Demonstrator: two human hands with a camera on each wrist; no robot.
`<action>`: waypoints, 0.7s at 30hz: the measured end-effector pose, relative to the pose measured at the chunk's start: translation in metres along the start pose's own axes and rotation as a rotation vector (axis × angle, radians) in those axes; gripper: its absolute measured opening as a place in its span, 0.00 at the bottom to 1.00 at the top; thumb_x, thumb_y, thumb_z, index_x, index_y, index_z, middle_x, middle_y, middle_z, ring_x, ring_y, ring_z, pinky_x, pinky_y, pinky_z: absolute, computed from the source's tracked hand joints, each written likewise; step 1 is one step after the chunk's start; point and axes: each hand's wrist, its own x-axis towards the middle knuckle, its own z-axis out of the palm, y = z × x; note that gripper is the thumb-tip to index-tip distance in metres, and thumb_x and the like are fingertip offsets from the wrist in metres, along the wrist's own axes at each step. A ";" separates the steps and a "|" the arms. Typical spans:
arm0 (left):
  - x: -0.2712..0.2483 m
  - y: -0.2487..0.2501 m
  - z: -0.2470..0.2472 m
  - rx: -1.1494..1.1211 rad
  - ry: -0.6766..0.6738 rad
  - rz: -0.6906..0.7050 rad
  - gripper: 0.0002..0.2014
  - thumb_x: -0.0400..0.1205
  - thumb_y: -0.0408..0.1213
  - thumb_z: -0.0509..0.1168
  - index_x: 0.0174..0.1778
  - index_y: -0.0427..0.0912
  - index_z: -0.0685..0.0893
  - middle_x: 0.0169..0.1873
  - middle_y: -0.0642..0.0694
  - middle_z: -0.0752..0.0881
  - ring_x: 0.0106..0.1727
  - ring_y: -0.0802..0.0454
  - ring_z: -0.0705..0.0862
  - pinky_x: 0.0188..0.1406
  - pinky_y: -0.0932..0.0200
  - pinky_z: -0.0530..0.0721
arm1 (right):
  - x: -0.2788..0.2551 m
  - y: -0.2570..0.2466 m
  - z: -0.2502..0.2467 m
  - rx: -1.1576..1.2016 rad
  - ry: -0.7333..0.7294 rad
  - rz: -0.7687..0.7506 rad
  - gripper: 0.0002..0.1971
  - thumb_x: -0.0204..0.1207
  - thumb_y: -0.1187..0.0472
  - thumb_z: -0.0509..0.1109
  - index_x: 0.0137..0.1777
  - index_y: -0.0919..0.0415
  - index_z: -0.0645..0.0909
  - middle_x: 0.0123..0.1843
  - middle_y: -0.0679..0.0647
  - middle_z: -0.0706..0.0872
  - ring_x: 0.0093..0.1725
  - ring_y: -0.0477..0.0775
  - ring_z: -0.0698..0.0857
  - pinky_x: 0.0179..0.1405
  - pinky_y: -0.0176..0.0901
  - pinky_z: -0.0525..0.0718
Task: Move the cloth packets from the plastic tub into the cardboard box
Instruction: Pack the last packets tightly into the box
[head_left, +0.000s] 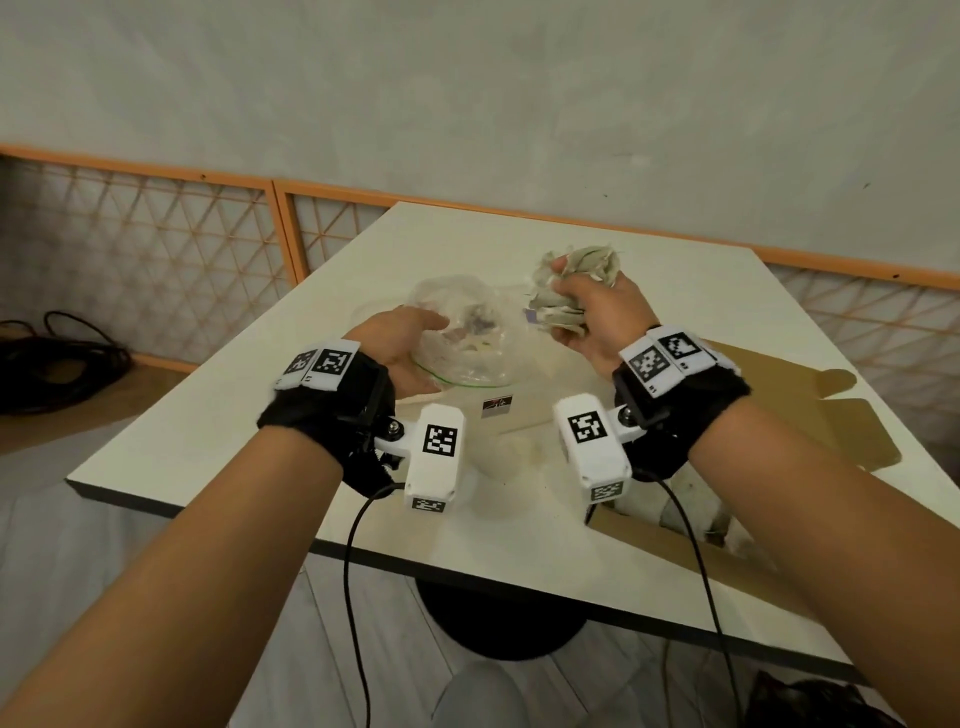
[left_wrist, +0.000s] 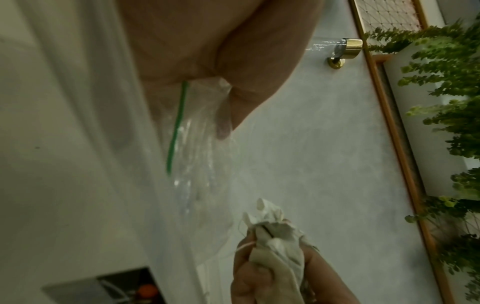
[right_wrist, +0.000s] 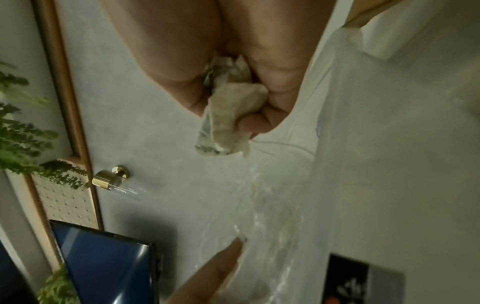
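Observation:
My left hand (head_left: 402, 338) pinches the edge of a clear plastic bag (head_left: 467, 343) with a green zip line, held above the white table (head_left: 249, 415). In the left wrist view the thumb and fingers (left_wrist: 233, 107) pinch that bag (left_wrist: 192, 148). My right hand (head_left: 592, 322) grips a crumpled bundle of pale cloth (head_left: 582, 270), raised beside the bag; the right wrist view shows the cloth (right_wrist: 228, 123) squeezed in the fist. A translucent plastic tub (head_left: 511, 457) with a dark label sits between my wrists. The open cardboard box (head_left: 810, 415) lies at the right with white packets (head_left: 691, 499) inside.
An orange-framed lattice screen (head_left: 208, 244) runs behind the table along a grey wall. Black cables (head_left: 62, 353) lie on the floor at the left. The table stands on a black pedestal (head_left: 504, 623). Green plants (left_wrist: 446, 82) and a dark screen (right_wrist: 109, 263) show in the wrist views.

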 end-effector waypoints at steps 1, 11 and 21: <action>0.002 0.000 0.000 0.021 0.008 0.015 0.14 0.80 0.28 0.64 0.61 0.39 0.76 0.62 0.35 0.82 0.55 0.35 0.86 0.52 0.38 0.84 | 0.000 -0.001 -0.003 -0.038 -0.022 -0.010 0.12 0.77 0.73 0.60 0.42 0.55 0.78 0.33 0.53 0.78 0.29 0.49 0.76 0.24 0.33 0.73; -0.005 -0.003 0.009 0.164 -0.082 -0.007 0.21 0.72 0.32 0.68 0.63 0.36 0.83 0.57 0.36 0.86 0.50 0.34 0.86 0.57 0.37 0.82 | -0.002 0.014 0.004 -0.922 -0.214 -0.214 0.11 0.74 0.57 0.68 0.56 0.56 0.77 0.45 0.50 0.83 0.48 0.58 0.84 0.47 0.48 0.83; -0.012 0.005 0.008 0.156 -0.124 -0.027 0.15 0.77 0.23 0.53 0.49 0.38 0.83 0.43 0.38 0.87 0.43 0.45 0.86 0.50 0.47 0.84 | 0.008 0.011 0.006 -0.736 -0.245 -0.069 0.18 0.63 0.58 0.81 0.54 0.59 0.87 0.40 0.51 0.88 0.35 0.48 0.85 0.34 0.42 0.85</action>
